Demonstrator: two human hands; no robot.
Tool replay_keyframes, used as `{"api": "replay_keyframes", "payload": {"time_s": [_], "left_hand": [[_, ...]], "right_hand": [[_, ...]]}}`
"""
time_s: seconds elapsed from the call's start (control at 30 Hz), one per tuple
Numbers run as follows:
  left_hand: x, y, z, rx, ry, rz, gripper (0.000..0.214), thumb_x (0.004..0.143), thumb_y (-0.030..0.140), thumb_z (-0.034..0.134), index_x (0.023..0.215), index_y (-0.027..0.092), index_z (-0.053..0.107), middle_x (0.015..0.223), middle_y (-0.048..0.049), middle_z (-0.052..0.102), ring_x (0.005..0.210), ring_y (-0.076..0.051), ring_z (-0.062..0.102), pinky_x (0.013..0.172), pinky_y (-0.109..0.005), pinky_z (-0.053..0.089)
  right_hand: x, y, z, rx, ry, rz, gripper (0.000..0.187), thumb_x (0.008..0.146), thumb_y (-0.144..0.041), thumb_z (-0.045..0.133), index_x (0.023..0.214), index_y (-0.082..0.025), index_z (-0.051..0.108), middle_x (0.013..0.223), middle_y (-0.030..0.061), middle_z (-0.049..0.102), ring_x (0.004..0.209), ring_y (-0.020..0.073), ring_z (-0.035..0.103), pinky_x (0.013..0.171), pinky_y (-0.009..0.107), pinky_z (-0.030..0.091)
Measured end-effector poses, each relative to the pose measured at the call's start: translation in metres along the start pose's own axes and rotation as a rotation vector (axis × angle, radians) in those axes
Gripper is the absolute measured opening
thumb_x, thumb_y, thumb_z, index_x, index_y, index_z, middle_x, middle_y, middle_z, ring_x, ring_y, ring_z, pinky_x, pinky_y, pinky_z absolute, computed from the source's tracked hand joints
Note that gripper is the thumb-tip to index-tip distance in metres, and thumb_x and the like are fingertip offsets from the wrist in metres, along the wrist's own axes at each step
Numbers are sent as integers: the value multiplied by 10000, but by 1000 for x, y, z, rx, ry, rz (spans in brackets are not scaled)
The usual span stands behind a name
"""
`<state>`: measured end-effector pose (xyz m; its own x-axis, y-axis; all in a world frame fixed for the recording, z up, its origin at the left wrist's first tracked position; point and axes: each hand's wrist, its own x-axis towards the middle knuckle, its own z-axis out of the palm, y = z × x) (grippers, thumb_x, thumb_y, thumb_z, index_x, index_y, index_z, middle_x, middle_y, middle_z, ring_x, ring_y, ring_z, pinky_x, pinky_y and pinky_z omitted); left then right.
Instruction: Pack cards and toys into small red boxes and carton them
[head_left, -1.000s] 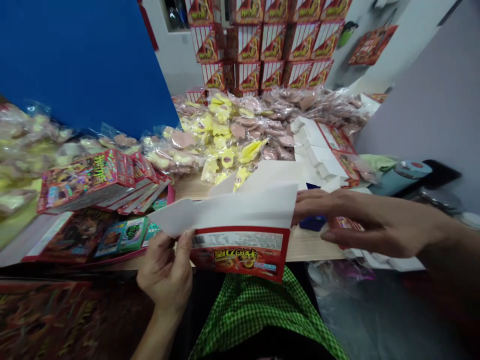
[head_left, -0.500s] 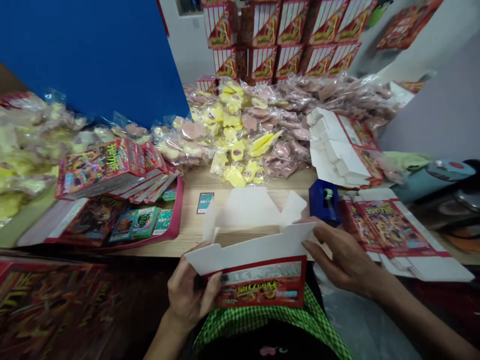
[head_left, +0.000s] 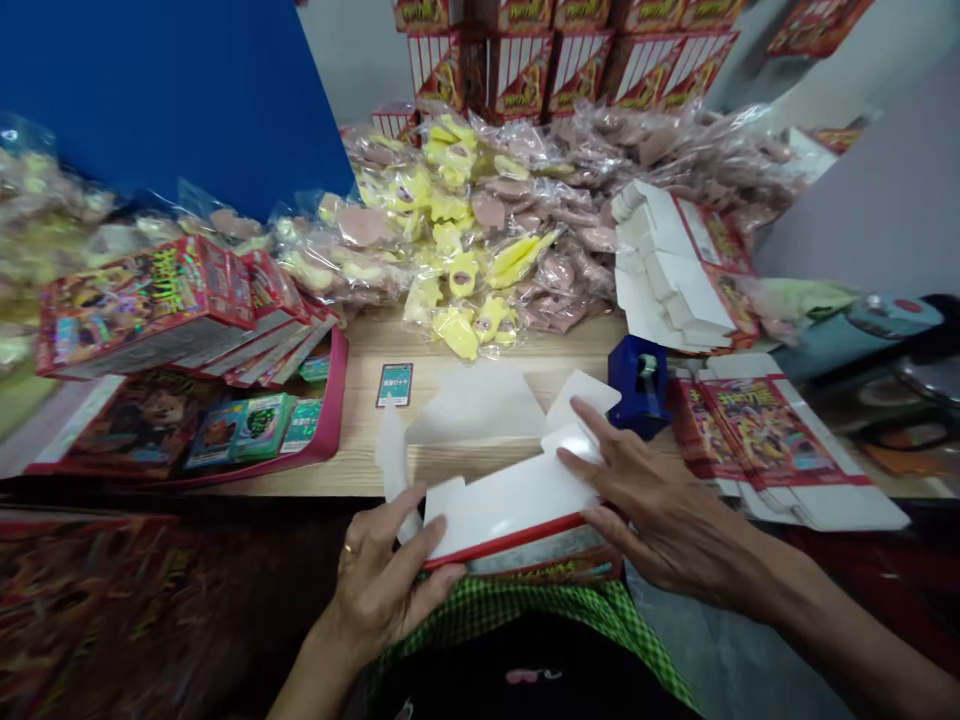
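A red and white cardboard box (head_left: 502, 503) with its flaps raised lies at the table's front edge, close to my body. My left hand (head_left: 390, 570) grips its left front corner, fingertips on the white flap and thumb below the red edge. Spread over the right end of the white flap are the fingers of my right hand (head_left: 645, 490), its thumb near the red edge. A white back flap (head_left: 480, 405) and a small side flap (head_left: 581, 405) stick out over the table. Just behind the box lies a teal card (head_left: 394, 385).
A blue tape dispenser (head_left: 637, 385) stands right of the box, beside flat red cartons (head_left: 787, 430). At left, a pink tray (head_left: 337, 410) holds cards and stacked boxes (head_left: 142, 300). Bagged yellow and pink items (head_left: 465, 270) pile up behind. A blue bottle (head_left: 862, 330) lies far right.
The front flap has folded inward and down, with the box's printed face tilting out of sight. My right hand has moved from the flap's corner onto its top. The view has shifted slightly.
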<state>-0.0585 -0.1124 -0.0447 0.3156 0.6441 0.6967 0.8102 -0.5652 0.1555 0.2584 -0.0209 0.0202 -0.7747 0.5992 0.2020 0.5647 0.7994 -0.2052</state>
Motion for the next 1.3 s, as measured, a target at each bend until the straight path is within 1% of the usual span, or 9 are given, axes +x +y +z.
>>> {"api": "replay_keyframes", "payload": {"time_s": [0.1, 0.2, 0.3, 0.43, 0.57, 0.83, 1.0, 1.13, 1.3], "left_hand": [[-4, 5, 3, -70, 27, -12, 143, 887, 111, 628, 990, 187, 691, 1472, -146, 560, 1150, -257, 618, 900, -382, 545], [-2, 12, 10, -170, 209, -227, 548, 815, 76, 657, 1337, 238, 610, 1665, -88, 316, 1435, -302, 447, 1030, -416, 533], [4, 16, 15, -467, 221, -477, 821, 890, 152, 613, 1624, 251, 258, 1697, -121, 272, 1539, -329, 338, 1169, -493, 455], [6, 8, 11, -668, -75, -502, 656, 991, 216, 478, 1625, 228, 306, 1668, -112, 369, 1539, -306, 352, 1268, -484, 321], [6, 6, 7, -694, -157, -480, 633, 991, 221, 454, 1614, 263, 347, 1694, -40, 327, 1572, -282, 275, 1304, -456, 240], [56, 23, -10, -642, 240, -608, 727, 949, 135, 534, 1615, 338, 323, 1682, 33, 353, 1556, -277, 309, 1306, -448, 270], [55, -15, 1, -536, -272, -309, 624, 1005, 201, 443, 1606, 335, 341, 1662, -3, 377, 1574, -277, 261, 1280, -559, 283], [57, -19, 4, -404, -644, -276, 540, 1000, 421, 522, 1491, 198, 537, 1573, -115, 502, 1562, -348, 284, 1256, -653, 262], [73, -16, -6, -541, -800, -395, 529, 965, 581, 547, 1289, 193, 703, 1459, -136, 627, 1494, -366, 419, 1265, -647, 218]], "right_hand": [[5, -4, 2, -1, -88, -29, 347, 1055, -346, 470, 1071, -135, 744, 1596, 227, 409, 1437, 468, 411, 1032, 672, 483], [8, -6, 8, 42, -64, -57, 372, 1058, -318, 459, 908, -146, 753, 1606, 206, 406, 1527, 450, 253, 1079, 690, 427], [7, -4, 15, 124, -25, -92, 391, 1054, -292, 471, 811, -144, 739, 1516, 210, 523, 1529, 407, 278, 1142, 611, 412], [-3, 5, 24, 231, 147, -76, 339, 1050, -312, 488, 1284, -150, 673, 1694, 123, 264, 1561, 369, 202, 1234, 572, 307], [-20, 6, 39, 559, 326, 239, 699, 1081, -440, 386, 1676, -319, 41, 1745, -9, -12, 1584, 328, 107, 1242, 583, 302], [-3, -23, 20, 593, 448, 417, 723, 1056, -459, 466, 1668, -402, 86, 1728, -99, 119, 1583, 318, 92, 1294, 549, 200], [9, 7, 26, 477, 155, 143, 637, 1088, -376, 399, 1672, -314, 152, 1726, -6, 165, 1584, 283, 129, 1279, 572, 212], [15, 13, 23, 370, -181, 87, 549, 1096, -418, 371, 1541, -117, 483, 1630, 159, 383, 1558, 334, 230, 1268, 612, 210], [19, 15, 6, 563, -386, 96, 548, 1085, -508, 395, 1484, -178, 574, 1573, 120, 485, 1514, 306, 351, 1279, 556, 230]]}}
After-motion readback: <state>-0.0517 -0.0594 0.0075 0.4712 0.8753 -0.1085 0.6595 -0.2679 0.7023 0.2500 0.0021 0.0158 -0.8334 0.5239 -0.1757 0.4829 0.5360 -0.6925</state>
